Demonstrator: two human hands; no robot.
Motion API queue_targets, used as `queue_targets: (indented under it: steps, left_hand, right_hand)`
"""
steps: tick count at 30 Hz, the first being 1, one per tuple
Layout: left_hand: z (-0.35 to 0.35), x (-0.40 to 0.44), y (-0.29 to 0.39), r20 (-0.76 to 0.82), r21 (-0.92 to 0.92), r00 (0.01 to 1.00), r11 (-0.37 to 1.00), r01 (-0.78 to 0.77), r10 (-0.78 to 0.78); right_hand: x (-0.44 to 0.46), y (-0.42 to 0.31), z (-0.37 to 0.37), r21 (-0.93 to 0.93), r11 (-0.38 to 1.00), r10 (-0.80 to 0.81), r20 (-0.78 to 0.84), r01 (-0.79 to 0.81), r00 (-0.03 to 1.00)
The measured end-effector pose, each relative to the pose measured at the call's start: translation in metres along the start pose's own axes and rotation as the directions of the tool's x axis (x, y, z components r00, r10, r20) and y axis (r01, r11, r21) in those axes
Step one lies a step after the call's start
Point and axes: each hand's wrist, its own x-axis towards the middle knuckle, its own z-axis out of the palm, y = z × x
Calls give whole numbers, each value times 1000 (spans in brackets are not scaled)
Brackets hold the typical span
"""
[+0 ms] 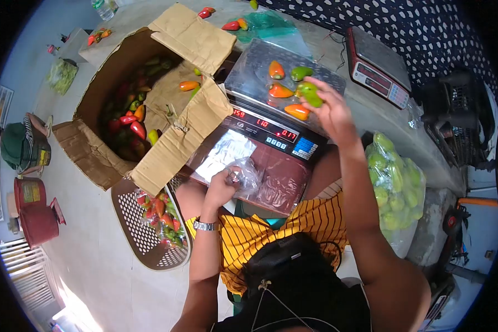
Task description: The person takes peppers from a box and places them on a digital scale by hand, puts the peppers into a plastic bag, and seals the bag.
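My right hand [336, 113] is over the metal pan of a digital scale [249, 66], its fingers closed on a green pepper [310, 95]. Orange peppers [280, 91] and another green pepper [301, 73] lie on the pan around it. The red digits of the scale's display [263, 124] are lit. Down by the front of the scale, my left hand [221, 189], with a watch on the wrist, grips a clear plastic bag [248, 178]. Under that bag is a dark red surface [285, 182] with more clear plastic on it.
A cardboard box [88, 145] of red, green and orange peppers stands open on the left. Below it, a plastic basket [128, 221] holds bagged peppers [163, 216]. A bag of green produce [393, 182] sits at right, a second scale [379, 66] behind. Another person [25, 144] is far left.
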Motion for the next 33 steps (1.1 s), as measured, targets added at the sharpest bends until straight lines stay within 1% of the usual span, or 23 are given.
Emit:
queue_targets:
  steps: [2,3,5,6,9,11,12,14,17,18,21,23,26,29,30,32,33]
  left_hand:
    - [5,4,-9,-50,-37,997,997,-63,61]
    - [5,4,-6,-35,-72,996,994,-83,81]
    - [3,6,-6,-17,-93,998,994,-57,55]
    - [3,6,-7,-11,-102,999,994,-42,41]
    - [3,4,-8,13,-209,999,977,-47,51]
    - [2,2,-6,28,-240,999,971,-19,27]
    - [2,2,-5,37,-257,999,966,-6,17]
    - [1,1,-3,25,-205,999,979,-16,22]
    - [2,2,-6,16,-172,1000,985,-19,22]
    - [2,3,-8,13,-169,1000,985,-18,21]
    - [3,4,-11,16,-254,1000,967,-19,24]
    - [4,2,-10,4,-242,1000,970,-17,18]
    - [3,-1,0,-1,-198,1000,980,-12,12]
    - [2,1,0,7,-132,1000,991,-25,26]
    - [2,2,-3,10,-109,999,994,-33,34]
    - [2,3,-7,11,-133,999,991,-32,34]
    - [2,2,-5,12,-145,999,989,-32,34]
  right_hand:
    - [6,-3,-45,-315,948,-5,-119,-33,993]
    - [13,-1,-56,-431,902,-46,-113,-7,993]
    - [29,1,-70,-637,770,-125,-84,43,989]
    - [36,-1,-71,-693,719,-127,-68,44,990]
    - [49,-1,-71,-821,568,-129,-29,50,991]
    - [53,4,-72,-877,478,-138,-17,51,990]
    - [54,4,-70,-881,471,-131,-18,46,991]
    - [54,5,-68,-889,456,-114,-24,31,993]
    - [56,14,-77,-869,489,-149,-2,72,989]
    - [55,13,-78,-881,468,-144,-2,66,990]
    - [53,12,-77,-912,406,-138,4,60,990]
    - [52,10,-76,-925,374,-145,17,71,989]
    - [44,-3,-57,-968,99,-244,201,231,949]
    - [45,-11,-37,-965,-40,-157,262,259,952]
    - [46,-13,-33,-964,-63,-128,264,257,956]
    - [50,-15,-28,-961,-108,-70,264,256,962]
    - [53,-14,-29,-956,-120,-65,278,269,958]
